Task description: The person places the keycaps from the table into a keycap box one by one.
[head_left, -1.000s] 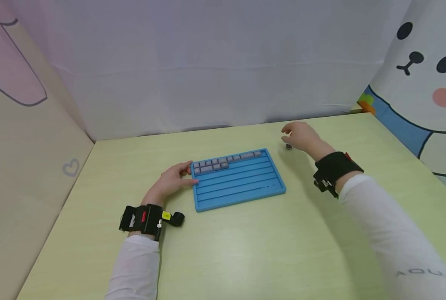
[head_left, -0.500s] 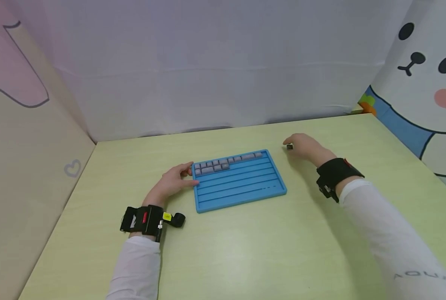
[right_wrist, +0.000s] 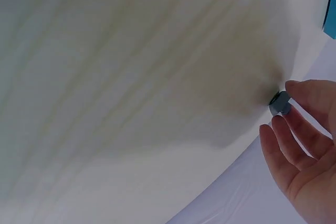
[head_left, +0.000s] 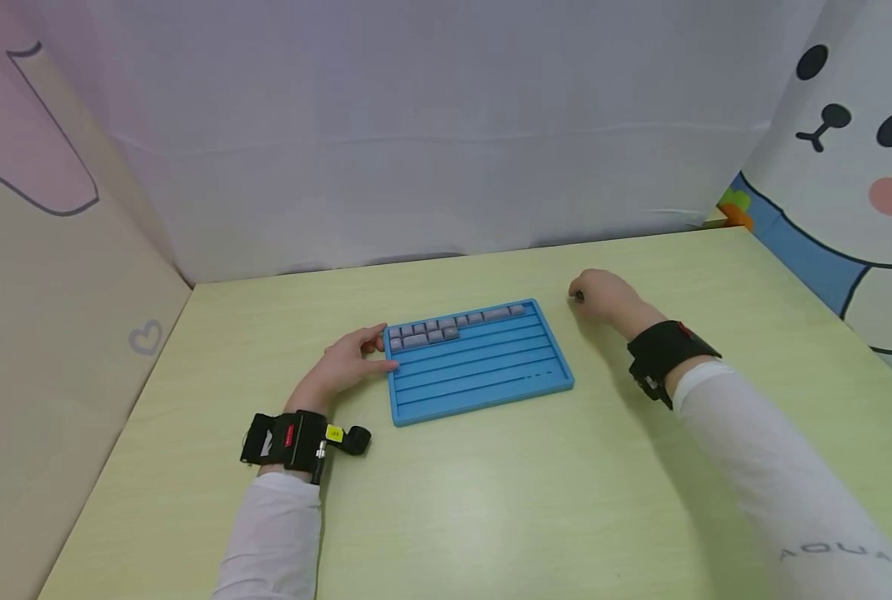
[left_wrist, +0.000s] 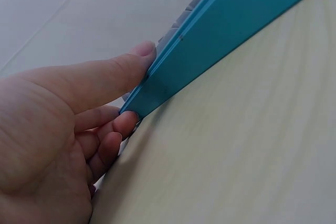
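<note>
A blue keycap tray (head_left: 476, 367) lies on the table, with ridged rows across it. Grey keycaps (head_left: 413, 340) fill its back row and the left part of the second row. My left hand (head_left: 346, 358) grips the tray's left end; in the left wrist view the thumb (left_wrist: 128, 66) is on the top rim and fingertips are against the side and lower edge. To the right of the tray, my right hand (head_left: 603, 293) pinches a small dark grey keycap (right_wrist: 280, 103) between thumb and forefinger, close to the tabletop. The hand hides most of that keycap in the head view.
The pale wood-grain table (head_left: 446, 500) meets a hanging white cloth (head_left: 431, 167) along its back edge. A printed panel (head_left: 851, 192) with a cartoon face stands at the right, and a cream panel (head_left: 63, 333) at the left.
My right hand has come down onto the loose keycap, and its fingers have closed round it. The left hand and the tray have stayed in place.
</note>
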`<state>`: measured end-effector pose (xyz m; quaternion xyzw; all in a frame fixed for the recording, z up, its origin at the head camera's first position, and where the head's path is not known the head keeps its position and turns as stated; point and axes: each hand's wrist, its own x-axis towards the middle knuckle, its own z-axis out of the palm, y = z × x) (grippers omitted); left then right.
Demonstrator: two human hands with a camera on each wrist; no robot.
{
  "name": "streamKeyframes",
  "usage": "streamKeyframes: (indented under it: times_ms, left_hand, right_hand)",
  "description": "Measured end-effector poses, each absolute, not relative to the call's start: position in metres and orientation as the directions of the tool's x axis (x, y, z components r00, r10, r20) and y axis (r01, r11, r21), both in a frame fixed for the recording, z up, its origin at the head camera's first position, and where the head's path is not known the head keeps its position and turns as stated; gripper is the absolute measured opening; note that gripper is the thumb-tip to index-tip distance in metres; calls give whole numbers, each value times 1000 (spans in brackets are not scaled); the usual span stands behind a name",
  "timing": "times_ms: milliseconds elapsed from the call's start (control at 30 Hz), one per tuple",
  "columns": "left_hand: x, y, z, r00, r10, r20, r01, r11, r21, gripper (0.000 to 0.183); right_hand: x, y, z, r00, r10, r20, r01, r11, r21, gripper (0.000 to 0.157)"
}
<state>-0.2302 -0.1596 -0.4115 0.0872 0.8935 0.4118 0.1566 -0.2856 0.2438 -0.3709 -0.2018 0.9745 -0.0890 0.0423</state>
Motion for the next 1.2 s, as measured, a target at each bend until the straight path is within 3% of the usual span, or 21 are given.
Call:
streamKeyframes:
  times_ms: [267,733,1200]
  left_hand:
    - [-227,-158,-406,-938,279,-205,22,639,769,75]
    - [-227,-160,-407,-936,281,-212,21,646,763,75]
    - [-230,-160,-409,-936,277,-216,9,634,773,75]
  right_hand:
    - [-284,242,-375,-926,-374,-52,-357,912,-202,27]
    - [-284,234,-368,-948,-319,19,-305,884,-355,25]
    - [-278,225,-365,-935,-346,77,-346,849,-400,27]
